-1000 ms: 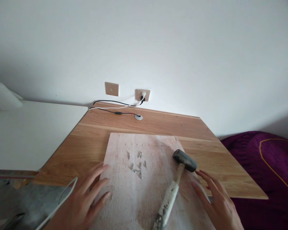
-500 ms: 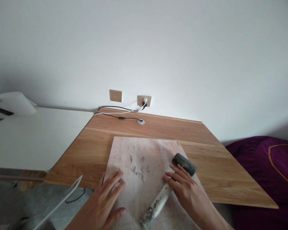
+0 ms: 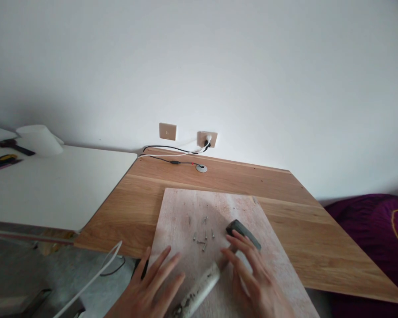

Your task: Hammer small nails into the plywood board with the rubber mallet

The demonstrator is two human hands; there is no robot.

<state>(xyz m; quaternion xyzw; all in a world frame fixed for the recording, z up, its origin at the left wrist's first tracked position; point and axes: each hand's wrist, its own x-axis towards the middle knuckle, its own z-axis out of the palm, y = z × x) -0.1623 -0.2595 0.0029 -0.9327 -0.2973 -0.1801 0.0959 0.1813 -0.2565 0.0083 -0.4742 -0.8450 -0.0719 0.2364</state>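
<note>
My left hand is spread, its fingers reaching over the near left part of a pale wooden board. My right hand has its fingers apart, over and beside a mallet. The mallet's dark head points toward the far right, and its worn white handle runs down toward my left hand. The fingertips overlap the head; whether they press on it I cannot tell. Several small metal screws or nails lie scattered mid-board. A row of small dots crosses the board's far part.
The board rests on a wooden tabletop. Cables run to a wall socket behind. A white table at left holds a white roll and tools. A white cable hangs at lower left; a purple cushion is at right.
The camera view has turned slightly left. The mallet has shifted left across the board, with my right hand moving along with it. My left hand has drawn a little nearer, fingers more spread.
</note>
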